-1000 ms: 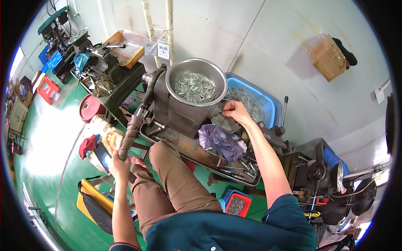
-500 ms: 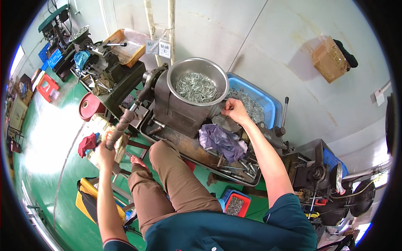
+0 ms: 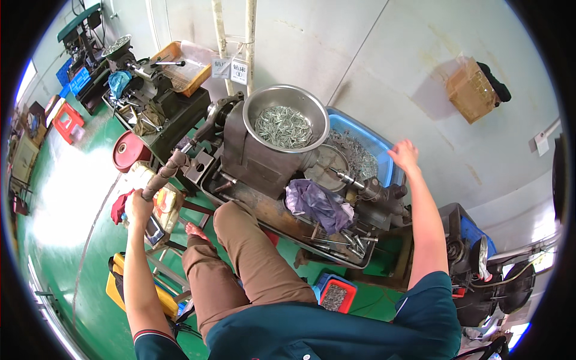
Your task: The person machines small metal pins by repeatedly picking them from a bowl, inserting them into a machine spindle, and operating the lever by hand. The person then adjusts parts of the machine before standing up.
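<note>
My left hand (image 3: 138,206) is wrapped around the long cloth-wrapped lever (image 3: 161,178) on the left of a bench machine (image 3: 258,162). At the right end, my right hand (image 3: 404,155) is closed at the top of the tailstock lever; hand and forearm hide the lever itself. A chuck with a thin bit (image 3: 348,178) points left from the tailstock (image 3: 375,191) toward the spindle nose (image 3: 309,159). On top of the machine rests a steel bowl (image 3: 327,129) full of small metal pins (image 3: 283,127). A purple rag (image 3: 318,204) lies in front of the chuck.
Behind the chuck sits a blue bin (image 3: 388,162) with metal shavings. Loose tools (image 3: 354,243) lie on the tray's right front. A red bin (image 3: 347,300) of small parts stands below. Another bench machine (image 3: 150,84) is at the far left, and a cardboard box (image 3: 472,91) is on the wall.
My right hand has moved from the spindle nose to the lever at the right, uncovering the chuck and bit. My left hand has swung the wrapped lever slightly left and up.
</note>
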Motion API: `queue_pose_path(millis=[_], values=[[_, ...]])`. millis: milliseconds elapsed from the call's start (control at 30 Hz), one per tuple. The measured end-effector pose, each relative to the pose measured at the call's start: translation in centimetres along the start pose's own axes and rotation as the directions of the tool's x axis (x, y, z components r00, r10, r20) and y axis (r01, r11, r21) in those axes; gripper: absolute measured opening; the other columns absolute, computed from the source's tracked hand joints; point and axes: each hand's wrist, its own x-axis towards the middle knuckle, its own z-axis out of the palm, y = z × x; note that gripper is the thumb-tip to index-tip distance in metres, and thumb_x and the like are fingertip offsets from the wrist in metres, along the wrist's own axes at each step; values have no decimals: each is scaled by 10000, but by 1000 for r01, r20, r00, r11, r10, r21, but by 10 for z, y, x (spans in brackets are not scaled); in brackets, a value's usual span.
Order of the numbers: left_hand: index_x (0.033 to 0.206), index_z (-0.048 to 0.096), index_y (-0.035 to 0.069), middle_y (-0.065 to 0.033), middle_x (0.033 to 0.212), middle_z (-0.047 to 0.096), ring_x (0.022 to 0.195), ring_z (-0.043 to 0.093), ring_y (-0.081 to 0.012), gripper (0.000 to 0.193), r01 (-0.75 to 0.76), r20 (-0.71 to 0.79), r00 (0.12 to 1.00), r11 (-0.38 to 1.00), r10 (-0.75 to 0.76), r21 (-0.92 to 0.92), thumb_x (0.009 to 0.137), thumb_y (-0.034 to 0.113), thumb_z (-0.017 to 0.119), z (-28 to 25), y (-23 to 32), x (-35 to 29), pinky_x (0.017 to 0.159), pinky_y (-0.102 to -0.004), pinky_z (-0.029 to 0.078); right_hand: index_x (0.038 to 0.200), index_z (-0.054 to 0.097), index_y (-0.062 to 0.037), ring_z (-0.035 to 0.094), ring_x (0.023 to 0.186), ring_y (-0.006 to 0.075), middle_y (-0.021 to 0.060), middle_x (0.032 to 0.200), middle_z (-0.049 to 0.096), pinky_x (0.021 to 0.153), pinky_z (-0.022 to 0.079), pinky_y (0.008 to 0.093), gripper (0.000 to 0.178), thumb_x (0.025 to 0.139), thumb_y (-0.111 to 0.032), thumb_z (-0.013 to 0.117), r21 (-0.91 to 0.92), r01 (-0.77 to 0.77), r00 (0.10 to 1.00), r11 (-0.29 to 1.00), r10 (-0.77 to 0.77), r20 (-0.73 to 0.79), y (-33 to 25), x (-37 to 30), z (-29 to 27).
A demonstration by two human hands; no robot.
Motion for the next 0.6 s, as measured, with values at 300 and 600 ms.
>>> queue_pose_path(millis=[300,600], values=[[780,604,66,-165,684,582,667,575,-320,169,18,-10,1000,999,-18,29,641,154,563,-7,4,-8,616,-381,452,776,563,-26,436,1041,280,122,1024,531,825,342,425,432,810,-439,438,281,-254,922,925,320,-219,101,-147,38],[809,604,47,-181,705,582,679,572,-330,194,-37,-9,999,999,37,-5,659,164,565,-3,2,-7,615,-381,449,567,510,-10,517,551,388,190,543,523,523,399,450,533,753,-509,485,101,-322,916,941,336,-219,73,-214,2]])
